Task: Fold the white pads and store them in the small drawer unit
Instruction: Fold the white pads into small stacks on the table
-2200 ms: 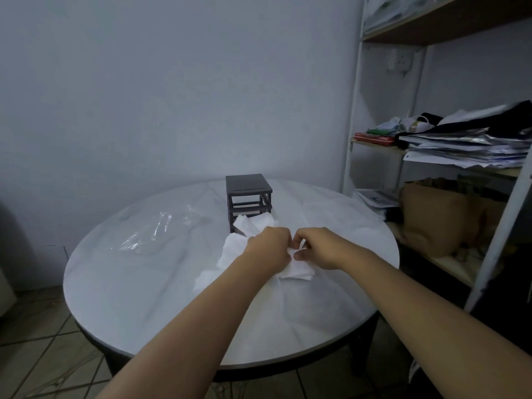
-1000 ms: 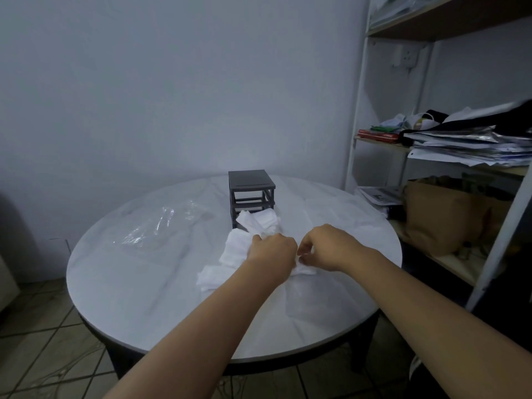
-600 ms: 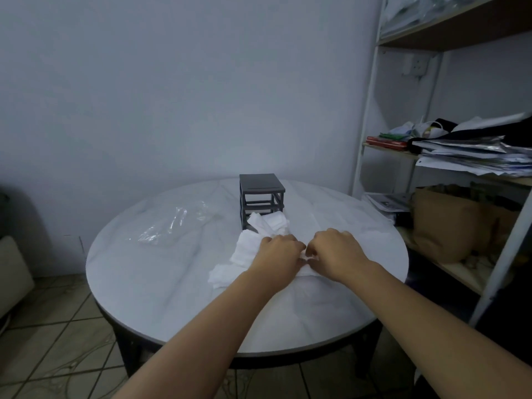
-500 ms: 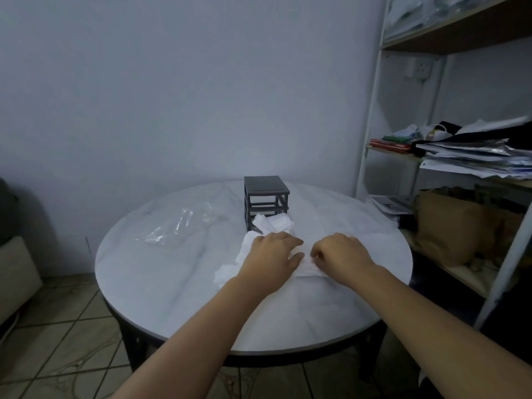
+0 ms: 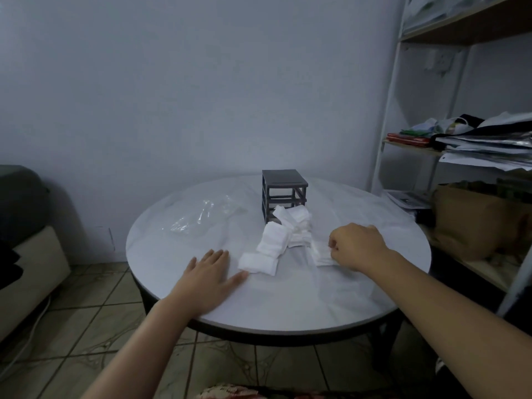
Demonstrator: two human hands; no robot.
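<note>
A small dark grey drawer unit (image 5: 283,190) stands on the round white table (image 5: 288,298), its front frame showing bare slots. Several white pads (image 5: 280,237) lie in a loose heap in front of it, one (image 5: 259,263) nearest me. My right hand (image 5: 355,246) has its fingers curled and pinches a folded white pad (image 5: 324,254) against the table, right of the heap. My left hand (image 5: 208,279) lies flat on the table with fingers spread, left of the nearest pad, its thumb close to that pad.
A crumpled clear plastic bag (image 5: 201,217) lies on the table's left part. A white-framed shelf unit (image 5: 460,145) with stacked papers and a brown paper bag (image 5: 475,223) stands to the right. A sofa (image 5: 26,240) is at the left.
My left hand has let go of the pad and moved left and toward me, now flat on the table. My right hand keeps the folded pad, shifted slightly right.
</note>
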